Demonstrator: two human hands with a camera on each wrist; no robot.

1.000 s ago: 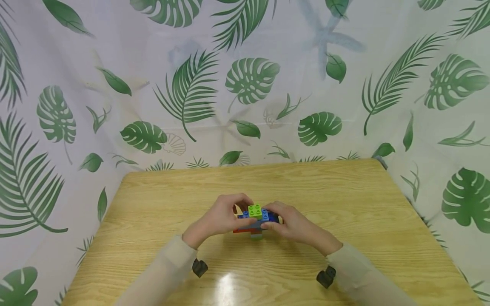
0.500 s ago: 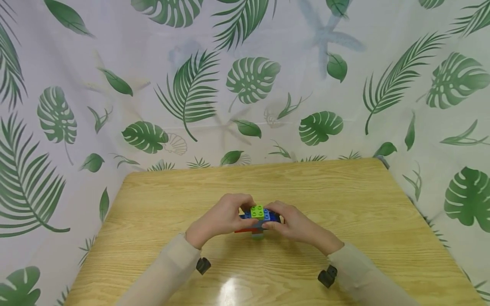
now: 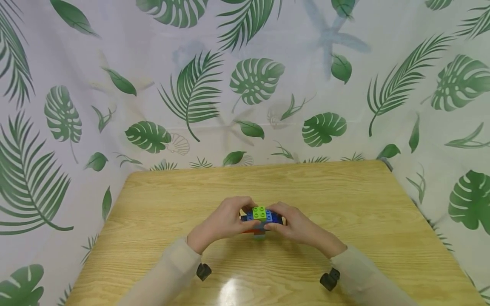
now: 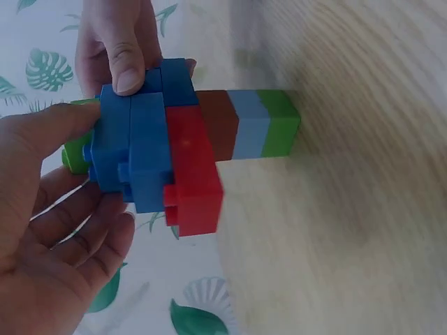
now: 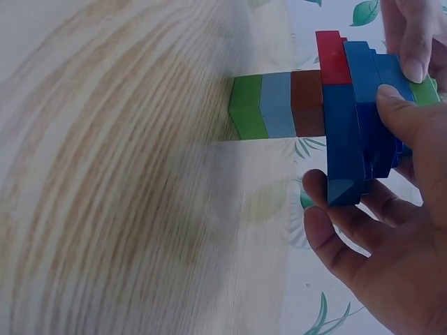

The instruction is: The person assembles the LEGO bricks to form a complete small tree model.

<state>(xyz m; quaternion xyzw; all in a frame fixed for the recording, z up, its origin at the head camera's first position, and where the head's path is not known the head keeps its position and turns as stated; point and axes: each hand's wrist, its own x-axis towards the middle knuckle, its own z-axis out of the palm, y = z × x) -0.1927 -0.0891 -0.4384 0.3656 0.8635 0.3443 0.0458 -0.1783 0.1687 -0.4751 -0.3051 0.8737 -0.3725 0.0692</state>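
Observation:
A tower of toy building bricks stands upright on the table, held from both sides. On top is a lime green brick (image 3: 259, 212). Wide layers of blue bricks (image 4: 148, 150) lie below it, then a red brick (image 4: 194, 171) on the left. A narrow stem of a brown brick (image 5: 307, 103), a light blue brick (image 5: 276, 105) and a green brick (image 5: 246, 107) reaches the tabletop. My left hand (image 3: 223, 219) grips the upper blue layer, thumb in front and fingers behind. My right hand (image 3: 304, 223) pinches the blue bricks at the right end likewise.
The wooden table (image 3: 172, 191) carries the tower near its middle. A white curtain (image 3: 214, 144) printed with green leaves hangs behind and at both sides. Small black cameras (image 3: 203, 271) sit at the wrists.
The head view has shifted slightly. Less of the red brick shows beside the left hand than one second ago. Both hands keep their hold on the tower.

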